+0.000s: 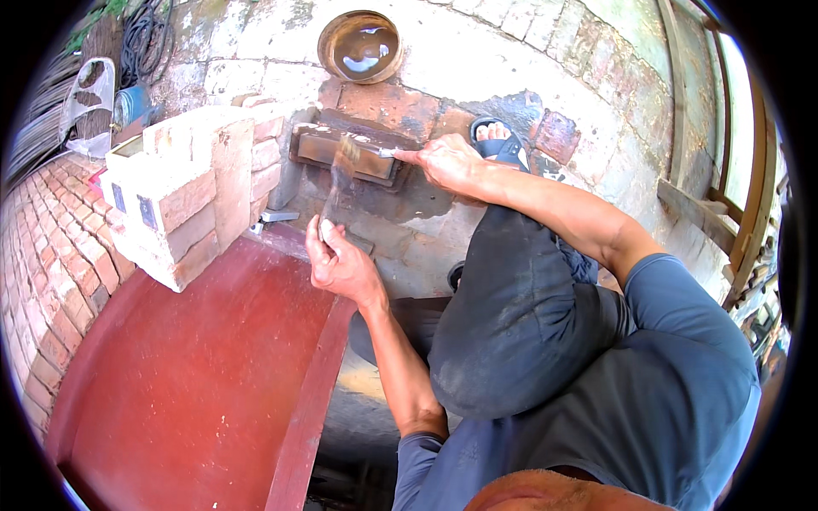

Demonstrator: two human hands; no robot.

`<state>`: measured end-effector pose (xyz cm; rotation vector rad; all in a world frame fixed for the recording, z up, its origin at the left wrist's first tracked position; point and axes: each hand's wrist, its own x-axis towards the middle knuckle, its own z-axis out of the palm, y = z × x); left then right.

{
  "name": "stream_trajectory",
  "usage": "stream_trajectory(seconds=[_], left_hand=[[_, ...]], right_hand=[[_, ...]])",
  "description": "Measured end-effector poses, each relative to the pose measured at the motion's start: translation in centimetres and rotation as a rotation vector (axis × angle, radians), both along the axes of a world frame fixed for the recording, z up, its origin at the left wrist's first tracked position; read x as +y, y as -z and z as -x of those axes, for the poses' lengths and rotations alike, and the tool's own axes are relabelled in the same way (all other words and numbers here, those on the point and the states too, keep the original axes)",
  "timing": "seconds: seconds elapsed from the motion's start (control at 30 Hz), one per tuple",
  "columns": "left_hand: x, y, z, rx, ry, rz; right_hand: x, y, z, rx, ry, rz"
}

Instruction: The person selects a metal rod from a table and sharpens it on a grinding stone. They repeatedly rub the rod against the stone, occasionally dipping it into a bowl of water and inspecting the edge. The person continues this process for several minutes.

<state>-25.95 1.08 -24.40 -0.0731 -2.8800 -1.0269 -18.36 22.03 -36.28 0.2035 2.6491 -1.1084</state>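
Observation:
My left hand point(339, 266) grips the pale handle of a motion-blurred, brush-like tool, whose brownish head point(345, 157) is over a wet sharpening stone point(324, 149) on a low dark base. My right hand point(447, 163) has its index finger stretched to a small silvery piece point(386, 153) at the stone's right part; the other fingers are curled, and what they hold, if anything, is hidden. A bowl of murky water point(366, 47) stands just beyond the stone.
Stacked pale bricks point(192, 196) stand left of the stone, with a metal piece point(277, 216) beside them. A red board point(187, 366) fills the lower left, brick paving beyond it. Coiled cables point(145, 43) lie at top left, a wooden frame point(741, 221) at right. My sandaled foot point(498, 140) is near the stone.

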Motion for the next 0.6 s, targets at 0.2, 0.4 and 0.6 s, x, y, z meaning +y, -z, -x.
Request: stream_trajectory(seconds=[0.2, 0.4, 0.6], left_hand=[[1.0, 1.6, 1.7, -0.207, -0.069, -0.267], [8.1, 4.4, 7.6, -0.363, -0.058, -0.658], [14.5, 9.5, 14.3, -0.459, 0.033, -0.541]], right_hand=[[0.7, -0.6, -0.8, -0.078, -0.074, -0.080], [-0.4, -0.5, 1.5, -0.010, -0.029, -0.042], [0.4, -1.1, 0.1, -0.064, -0.064, -0.038]])
